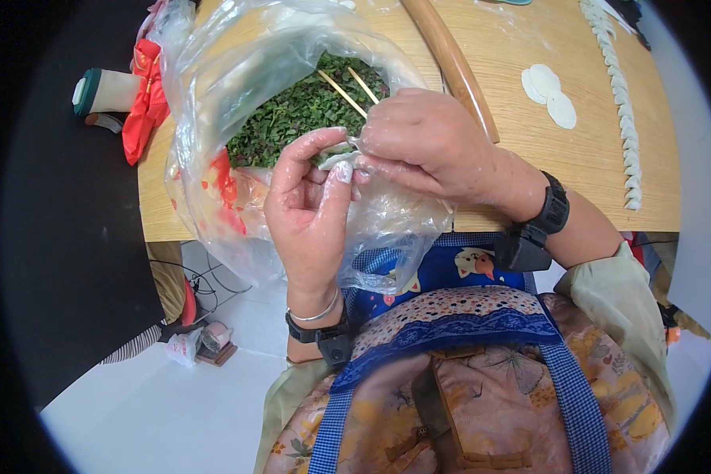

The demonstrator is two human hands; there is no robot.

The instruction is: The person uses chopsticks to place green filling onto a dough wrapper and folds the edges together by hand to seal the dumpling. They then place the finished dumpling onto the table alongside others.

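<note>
A small white dumpling [339,161] with a bit of green filling showing sits in the fingers of my left hand [308,209], its thumb and forefinger curled around it. My right hand [434,146] is closed, its fingertips pinching the dumpling's right edge. Both hands have flour on them. Beneath them is a wide container lined with a clear plastic bag [213,87], holding chopped green filling [280,107]. A pair of chopsticks [341,92] points over the filling and runs out of sight behind my right hand.
A wooden rolling pin [450,59] lies beyond my right hand. Round dough wrappers [547,91] overlap on the wooden table [529,166]. Near the right edge runs a long row of finished dumplings [624,118]. A green-and-white cup-like object [107,91] and red plastic [146,103] are at left.
</note>
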